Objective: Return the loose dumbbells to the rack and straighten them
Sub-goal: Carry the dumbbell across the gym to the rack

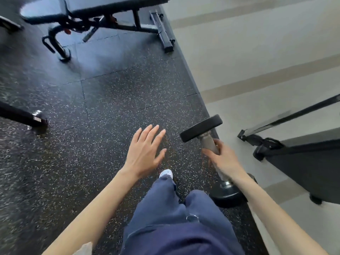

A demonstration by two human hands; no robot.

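Most of the view is black speckled rubber floor (103, 100), with a pale floor (257, 52) running along its right edge. An adjustable weight bench (103, 13) stands at the far edge of the rubber, a bit blurry. A dark metal frame (303, 162) on small feet sits on the pale floor to the right, can't tell what it belongs to. A black bar with a metal end (20, 115) pokes in from the left edge.

Down near the bottom are the person's blue trousers (174, 218). The dumbbell (210, 144) is in the right hand (224, 161), fingers wrapped round the grey handle. It's tilted, far black head up and away, near head down by the right knee, right over the line where the rubber meets the pale floor. The left hand (145, 153) holds nothing, palm down over the rubber with fingers straight and spread. One white shoe tip (166, 173) peeks out below it.
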